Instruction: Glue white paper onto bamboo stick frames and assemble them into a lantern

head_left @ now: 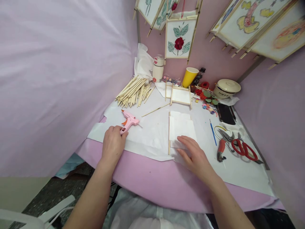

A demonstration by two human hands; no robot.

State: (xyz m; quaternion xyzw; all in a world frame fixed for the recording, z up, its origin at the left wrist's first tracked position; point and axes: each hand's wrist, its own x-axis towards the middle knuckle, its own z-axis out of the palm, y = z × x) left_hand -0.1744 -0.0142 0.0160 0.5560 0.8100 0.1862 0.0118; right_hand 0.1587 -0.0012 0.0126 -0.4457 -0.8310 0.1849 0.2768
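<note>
A pink hot glue gun [130, 121] lies on its side on the white paper, its orange nozzle toward the back left. My left hand [113, 141] is closed around the end of its handle. To the right, a white paper sheet [181, 125] rests flat, with a thin wooden stick [169, 133] along its left edge. Over the sheet's lower right corner hovers or rests my right hand [193, 152], fingers stretched and thumb apart; whether the fingertips touch the paper I cannot tell. Behind stands a small stick frame with white panels [181, 95].
A pile of wooden sticks [133, 92] lies at the back left, near a white bottle [158, 68]. A yellow cup [190, 77] stands at the back. On the right lie pliers [221, 148], red-handled scissors [244, 149] and a blue pencil [213, 132]. Decorated lanterns [178, 39] hang above.
</note>
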